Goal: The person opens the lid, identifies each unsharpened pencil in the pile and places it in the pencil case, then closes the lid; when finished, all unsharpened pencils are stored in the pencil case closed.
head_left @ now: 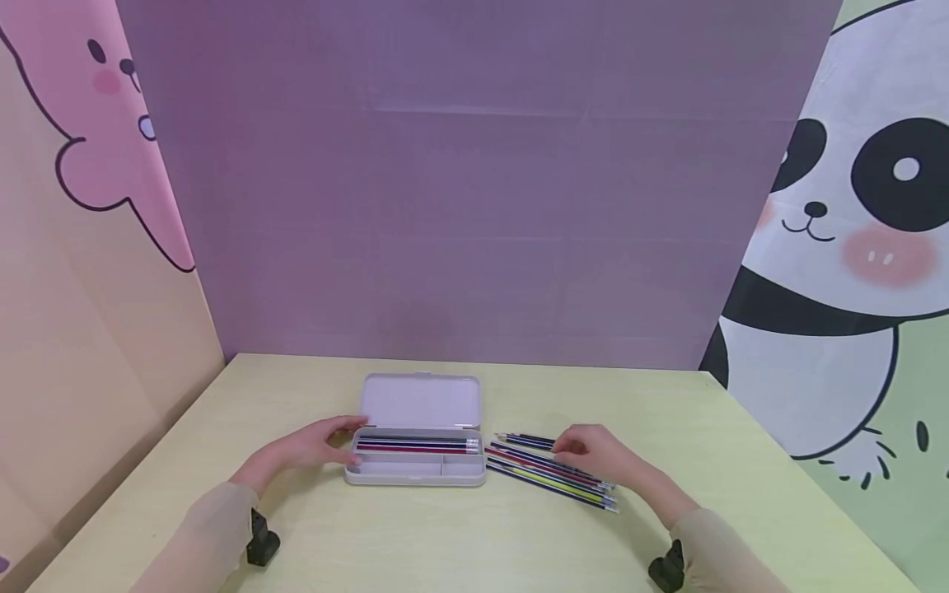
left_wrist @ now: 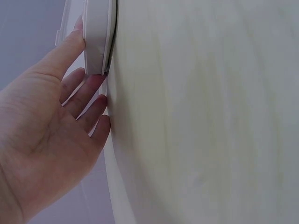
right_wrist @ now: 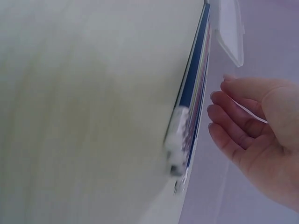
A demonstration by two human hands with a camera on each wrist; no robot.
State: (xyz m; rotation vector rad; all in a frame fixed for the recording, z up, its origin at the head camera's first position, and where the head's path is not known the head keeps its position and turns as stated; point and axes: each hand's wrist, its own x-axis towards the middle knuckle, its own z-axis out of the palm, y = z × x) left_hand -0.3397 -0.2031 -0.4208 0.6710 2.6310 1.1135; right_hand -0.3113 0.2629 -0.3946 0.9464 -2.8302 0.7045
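A pale pencil case (head_left: pixel 415 479) lies with its lid (head_left: pixel 421 401) raised at the back. Several striped pencils (head_left: pixel 415 445) with white ends lie in its rear compartment; the front compartments show bare. My left hand (head_left: pixel 319 443) grips the case's left end, thumb over the front corner and fingers at the back; the left wrist view shows the thumb (left_wrist: pixel 70 46) on the case. Right of the case, loose pencils (head_left: pixel 549 476) in dark, red and yellow lie fanned out. My right hand (head_left: pixel 596 453) hovers over their far side, fingers loosely bent, nothing visible between them in the right wrist view.
The light wooden table (head_left: pixel 356 543) carries the case and the loose pencils. A purple panel (head_left: pixel 474 181) stands along its back edge. Printed cartoon walls (head_left: pixel 838 354) flank it. Each wrist bears a black camera mount (head_left: pixel 261 539).
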